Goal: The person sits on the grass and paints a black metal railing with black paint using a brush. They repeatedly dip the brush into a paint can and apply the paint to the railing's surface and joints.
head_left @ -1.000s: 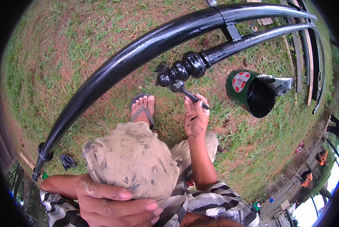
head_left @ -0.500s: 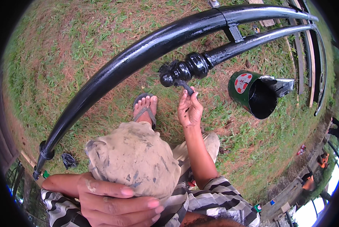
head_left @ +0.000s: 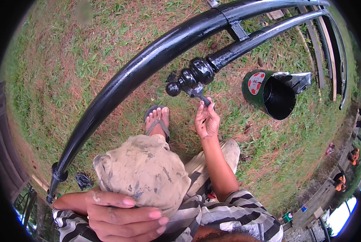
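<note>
My right hand [head_left: 207,119] pinches the dark handle of a paintbrush [head_left: 205,99]. The brush's paint-covered head rests against the underside of a glossy black turned finial [head_left: 188,78], between its ball tip and its wider rings. The finial ends a straight-looking black pipe [head_left: 251,42], joined by a short bracket to a longer curved black pipe [head_left: 128,70]. My left hand [head_left: 122,213] lies by my raised knee, its fingers stretched out and holding nothing. Wet-looking black paint coats both pipes. Dark specks mark my right palm.
A green tin [head_left: 256,90] with a ball picture lies to the right, its inside black and a metal flap sticking out. My sandalled foot [head_left: 158,119] stands on the grass below the finial. A crumpled dark bag [head_left: 83,181] lies at left. People in orange [head_left: 340,182] are far right.
My right hand and the brush have shifted slightly right and down, and the brush head shows more against the finial. The whole view has tilted a little. My left hand stays by the knee.
</note>
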`<control>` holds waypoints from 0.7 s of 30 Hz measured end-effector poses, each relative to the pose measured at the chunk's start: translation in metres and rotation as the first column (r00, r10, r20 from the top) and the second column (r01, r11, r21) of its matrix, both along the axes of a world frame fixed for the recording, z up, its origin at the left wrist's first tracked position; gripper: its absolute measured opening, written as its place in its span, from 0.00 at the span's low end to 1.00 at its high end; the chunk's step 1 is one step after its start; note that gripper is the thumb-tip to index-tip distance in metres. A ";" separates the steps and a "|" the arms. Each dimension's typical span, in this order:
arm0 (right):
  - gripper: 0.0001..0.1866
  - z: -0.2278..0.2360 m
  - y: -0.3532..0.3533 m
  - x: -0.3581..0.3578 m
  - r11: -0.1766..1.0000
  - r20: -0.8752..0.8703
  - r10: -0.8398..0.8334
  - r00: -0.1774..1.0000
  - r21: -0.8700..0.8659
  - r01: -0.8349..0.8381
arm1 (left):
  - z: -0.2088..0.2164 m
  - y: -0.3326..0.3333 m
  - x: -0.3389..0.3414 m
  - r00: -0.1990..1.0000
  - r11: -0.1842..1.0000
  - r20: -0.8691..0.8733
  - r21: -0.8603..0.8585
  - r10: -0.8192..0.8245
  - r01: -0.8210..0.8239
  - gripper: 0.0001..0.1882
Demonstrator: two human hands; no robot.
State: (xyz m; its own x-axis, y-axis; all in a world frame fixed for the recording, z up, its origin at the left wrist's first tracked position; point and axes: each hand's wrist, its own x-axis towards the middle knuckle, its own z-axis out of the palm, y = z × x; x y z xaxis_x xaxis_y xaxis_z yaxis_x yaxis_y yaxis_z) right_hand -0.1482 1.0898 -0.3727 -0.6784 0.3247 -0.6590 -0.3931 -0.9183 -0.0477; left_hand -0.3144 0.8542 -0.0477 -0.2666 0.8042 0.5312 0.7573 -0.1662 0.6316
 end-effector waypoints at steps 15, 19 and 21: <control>0.19 0.140 0.024 0.114 0.887 0.206 -0.160 0.965 0.459 0.049 | 0.049 0.055 0.071 0.985 0.936 -0.153 -0.330 0.075 -0.123 0.18; 0.18 0.155 0.050 0.209 0.765 0.251 -0.358 0.899 0.631 0.129 | 0.068 0.045 0.108 0.976 0.923 -0.170 -0.335 0.138 -0.189 0.23; 0.19 0.168 0.056 0.253 0.708 0.259 -0.448 0.856 0.687 0.163 | 0.081 0.036 0.128 0.963 0.908 -0.180 -0.337 0.199 -0.250 0.23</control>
